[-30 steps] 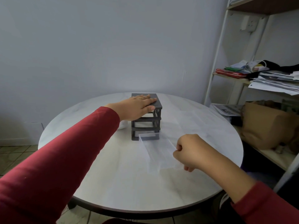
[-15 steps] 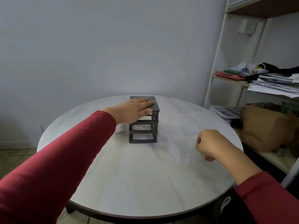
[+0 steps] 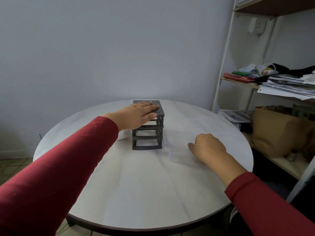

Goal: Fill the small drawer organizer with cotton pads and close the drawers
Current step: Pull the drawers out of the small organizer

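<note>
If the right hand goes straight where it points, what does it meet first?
Probably the organizer frame, near its right side; depth is unclear. The right hand grips a clear drawer.

Left hand [image 3: 138, 114] flat, fingers straight; right hand [image 3: 209, 149] palm down, fingers hidden

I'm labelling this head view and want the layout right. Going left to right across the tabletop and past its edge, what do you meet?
White bundle → dark drawer frame → clear drawer → right hand → brown paper bag. The left hand lies flat over the frame's top, so it is left out of the order.
</note>
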